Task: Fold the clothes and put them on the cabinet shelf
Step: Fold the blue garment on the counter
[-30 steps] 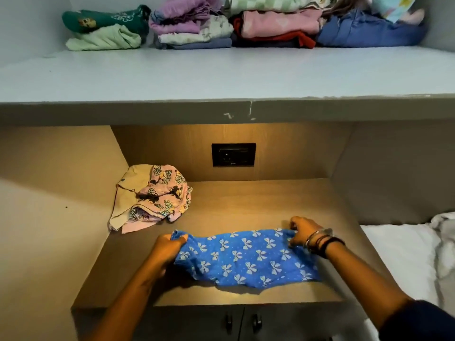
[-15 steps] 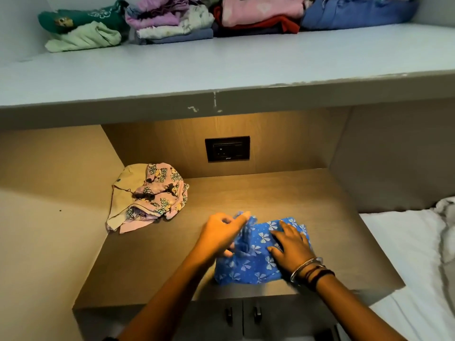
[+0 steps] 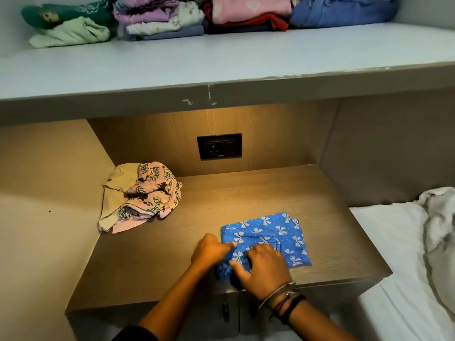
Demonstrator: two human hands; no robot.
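a person presses a blue bow-print garment (image 3: pixel 268 238) into a fold on the wooden counter (image 3: pixel 246 193) beneath the cabinet shelf (image 3: pixel 197 62).

the left hand (image 3: pixel 211 248) pinches the garment's left edge while the right hand (image 3: pixel 264 270) lies spread flat on its near part; the fold looks nearly done. next, judging by the task, the bundle must be lifted without coming loose and set on the shelf beside the folded clothes (image 3: pixel 197 18) at the far edge. a crumpled pink cartoon-print piece (image 3: pixel 145 195) waits unfolded at far left.
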